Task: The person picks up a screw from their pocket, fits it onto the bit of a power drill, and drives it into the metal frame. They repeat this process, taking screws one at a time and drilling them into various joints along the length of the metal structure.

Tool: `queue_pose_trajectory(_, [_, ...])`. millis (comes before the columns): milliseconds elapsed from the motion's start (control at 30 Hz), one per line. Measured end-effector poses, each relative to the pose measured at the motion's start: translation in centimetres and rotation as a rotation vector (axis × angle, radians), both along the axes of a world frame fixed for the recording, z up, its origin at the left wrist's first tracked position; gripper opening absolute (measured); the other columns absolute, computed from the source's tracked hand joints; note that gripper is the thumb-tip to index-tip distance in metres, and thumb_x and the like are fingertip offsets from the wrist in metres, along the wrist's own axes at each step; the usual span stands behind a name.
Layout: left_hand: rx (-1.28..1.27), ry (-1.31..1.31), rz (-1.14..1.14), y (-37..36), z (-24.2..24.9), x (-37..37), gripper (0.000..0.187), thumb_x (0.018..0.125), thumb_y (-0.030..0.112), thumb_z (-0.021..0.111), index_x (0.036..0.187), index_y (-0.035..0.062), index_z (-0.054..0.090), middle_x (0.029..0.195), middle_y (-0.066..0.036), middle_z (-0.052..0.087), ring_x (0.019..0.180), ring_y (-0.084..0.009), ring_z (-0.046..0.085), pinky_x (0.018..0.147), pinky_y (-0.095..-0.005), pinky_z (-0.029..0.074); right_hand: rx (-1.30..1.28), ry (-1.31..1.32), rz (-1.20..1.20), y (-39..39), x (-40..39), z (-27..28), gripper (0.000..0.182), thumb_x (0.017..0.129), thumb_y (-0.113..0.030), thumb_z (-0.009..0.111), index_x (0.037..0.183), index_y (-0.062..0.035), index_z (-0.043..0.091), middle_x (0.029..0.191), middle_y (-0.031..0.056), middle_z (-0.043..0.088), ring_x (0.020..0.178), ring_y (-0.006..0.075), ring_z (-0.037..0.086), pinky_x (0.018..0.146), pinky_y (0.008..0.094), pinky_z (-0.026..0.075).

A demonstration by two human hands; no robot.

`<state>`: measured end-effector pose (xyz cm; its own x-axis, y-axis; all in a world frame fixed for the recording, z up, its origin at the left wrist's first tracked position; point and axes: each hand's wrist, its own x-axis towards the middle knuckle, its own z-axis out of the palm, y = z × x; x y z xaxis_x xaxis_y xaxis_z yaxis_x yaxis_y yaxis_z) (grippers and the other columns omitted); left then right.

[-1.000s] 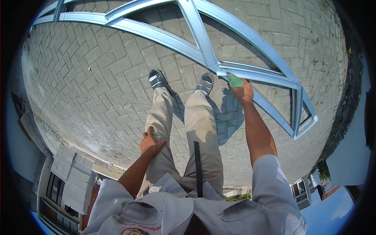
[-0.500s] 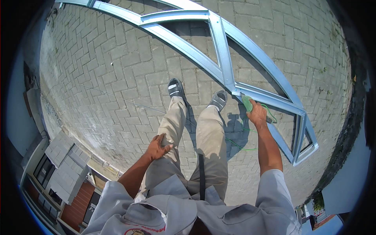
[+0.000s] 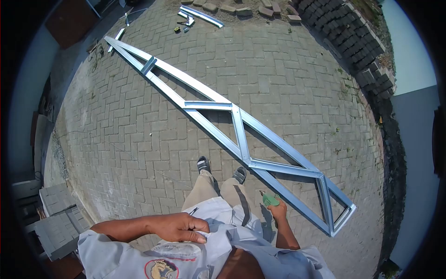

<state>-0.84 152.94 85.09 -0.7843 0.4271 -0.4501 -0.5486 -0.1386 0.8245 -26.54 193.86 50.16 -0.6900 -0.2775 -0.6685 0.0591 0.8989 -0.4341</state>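
My right hand (image 3: 278, 210) is closed round a green corded power drill (image 3: 270, 200), held low beside my right leg with its tip pointing forward. The drill is just short of a silver metal truss (image 3: 297, 203) on the ground, apart from it. My left hand (image 3: 179, 228) is up at my chest, fingers curled and pinching the front of my grey shirt (image 3: 217, 239). The truss runs diagonally from far left to near right, with several cross braces between its two long chords.
Block paving (image 3: 139, 162) covers the ground. Loose metal channel pieces (image 3: 202, 16) and a small yellow-black tape measure (image 3: 177, 29) lie at the far side. Stacked paving blocks (image 3: 334, 32) stand far right, and more grey blocks (image 3: 58, 228) are at lower left.
The drill has come back from the truss joint in my right hand. My left hand has risen from my thigh to my shirt. My view has lifted, showing the whole truss.
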Motion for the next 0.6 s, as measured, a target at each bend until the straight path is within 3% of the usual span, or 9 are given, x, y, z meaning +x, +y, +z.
queue_pose_trajectory(67, [-0.118,0.065,0.017,-0.3,2.3,-1.6,0.033,0.105,0.035,0.063,0.112,0.0031,0.067,0.09,-0.01,0.071,0.084,-0.0207,0.069,0.075,-0.0358,0.051,0.099,-0.032,0.017,2.4,0.8,1.2,0.06,0.063,-0.027,0.084,0.12,-0.0103,0.073,0.118,0.0153,0.075,0.11,0.0308,0.071,0.098,0.0385,0.054])
queue_pose_trajectory(167, [-0.337,0.241,-0.026,0.0,4.9,-3.0,0.036,0.102,0.038,0.066,0.114,0.0037,0.068,0.09,-0.012,0.072,0.082,-0.0265,0.071,0.072,-0.0392,0.053,0.187,-0.046,0.066,6.1,2.2,2.1,0.064,0.062,-0.028,0.085,0.122,-0.01,0.073,0.12,0.0152,0.075,0.112,0.0296,0.07,0.101,0.0372,0.054])
queue_pose_trajectory(200, [-0.534,0.262,-0.204,-0.2,6.2,-3.8,0.04,0.1,0.039,0.068,0.116,0.0029,0.069,0.091,-0.013,0.074,0.08,-0.0304,0.072,0.07,-0.0412,0.054,0.198,-0.041,0.086,7.0,2.5,2.0,0.065,0.061,-0.028,0.086,0.122,-0.0098,0.073,0.12,0.0153,0.074,0.113,0.0294,0.07,0.101,0.0368,0.053])
queue_pose_trajectory(300, [-0.518,0.485,0.051,-0.6,8.9,-4.1,0.039,0.101,0.038,0.068,0.115,0.0018,0.068,0.089,-0.015,0.073,0.078,-0.0268,0.072,0.067,-0.0421,0.052,0.202,-0.049,0.05,10.0,3.1,0.2,0.066,0.06,-0.028,0.086,0.121,-0.0084,0.073,0.121,0.0175,0.074,0.115,0.0295,0.069,0.102,0.0372,0.053])
queue_pose_trajectory(333, [-0.241,0.323,-0.163,-1.7,10.4,-4.4,0.034,0.101,0.031,0.069,0.115,-0.0002,0.067,0.09,-0.013,0.07,0.075,-0.0236,0.068,0.065,-0.0406,0.051,0.19,-0.014,0.022,10.6,3.2,-0.1,0.064,0.06,-0.027,0.086,0.12,-0.0078,0.073,0.119,0.0182,0.074,0.113,0.0303,0.07,0.101,0.0373,0.053])
queue_pose_trajectory(433, [0.178,0.347,-0.409,0.4,12.9,-4.8,0.024,0.103,0.016,0.064,0.113,-0.0057,0.067,0.089,-0.014,0.068,0.085,-0.0311,0.069,0.07,-0.0404,0.051,0.124,0.066,-0.079,11.5,4.0,0.0,0.059,0.061,-0.026,0.085,0.115,-0.0063,0.075,0.111,0.0199,0.076,0.106,0.0327,0.072,0.096,0.0382,0.055])
queue_pose_trajectory(467, [0.121,0.208,-0.449,1.2,13.6,-5.2,0.018,0.101,0.007,0.06,0.106,-0.0084,0.066,0.085,-0.018,0.069,0.082,-0.036,0.069,0.07,-0.0428,0.051,0.08,0.075,-0.114,11.3,4.1,0.2,0.057,0.061,-0.026,0.084,0.114,-0.0059,0.075,0.108,0.0201,0.076,0.103,0.0336,0.073,0.094,0.0388,0.056])
queue_pose_trajectory(567, [-0.52,0.326,-0.678,2.8,15.8,-6.1,0.016,0.094,0.003,0.058,0.097,-0.0064,0.07,0.076,-0.018,0.07,0.074,-0.0302,0.07,0.068,-0.0445,0.053,0.081,-0.002,-0.175,9.4,3.5,2.0,0.05,0.065,-0.024,0.082,0.111,-0.0055,0.075,0.101,0.0198,0.077,0.096,0.0349,0.075,0.089,0.0409,0.057])
queue_pose_trajectory(600, [-0.632,0.301,-0.747,3.7,16.9,-6.0,0.016,0.09,0.003,0.059,0.09,-0.0058,0.072,0.081,-0.022,0.072,0.079,-0.0347,0.073,0.07,-0.0466,0.057,0.103,-0.046,-0.201,8.7,3.4,2.2,0.048,0.066,-0.024,0.081,0.111,-0.0055,0.075,0.1,0.0195,0.077,0.094,0.0351,0.075,0.087,0.0416,0.057])
